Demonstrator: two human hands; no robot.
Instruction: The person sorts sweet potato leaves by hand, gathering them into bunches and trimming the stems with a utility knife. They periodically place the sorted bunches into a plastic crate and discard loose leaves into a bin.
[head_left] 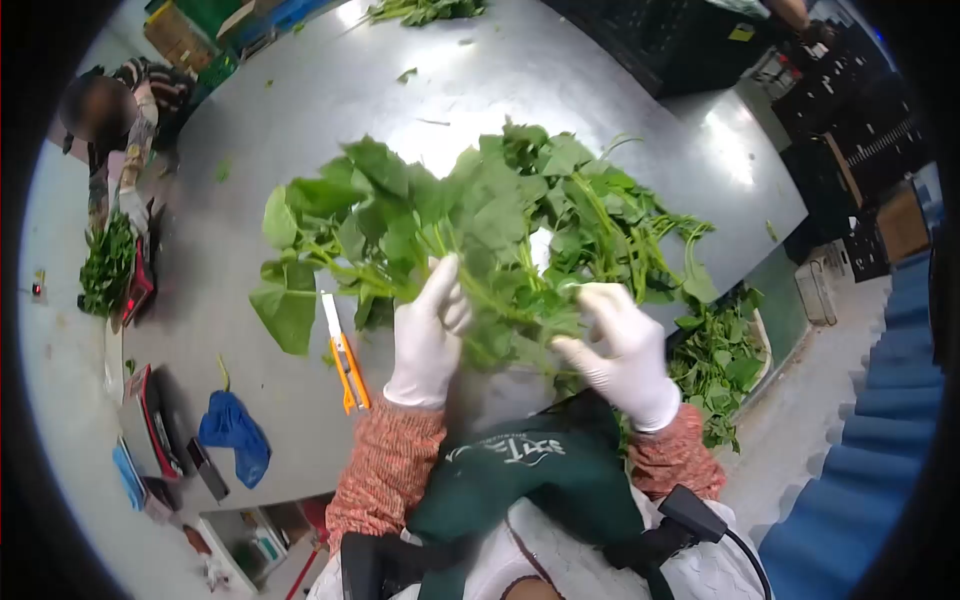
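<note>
A large heap of leafy green stems [390, 190] lies across the metal table in front of me. My left hand [428, 335], in a white glove, is closed on some stems at the near side of the heap. My right hand [622, 355], also gloved, is at the heap's right side, thumb and fingers apart around leaves; whether it grips any is unclear. An orange utility knife [345, 365] with its blade out lies on the table just left of my left hand.
The metal table [300, 430] holds a blue cloth [235, 437] at the near left. A co-worker [135, 150] handles greens at the far left. More greens [715, 360] fill a container at the lower right. Dark crates [660, 45] stand at the back right.
</note>
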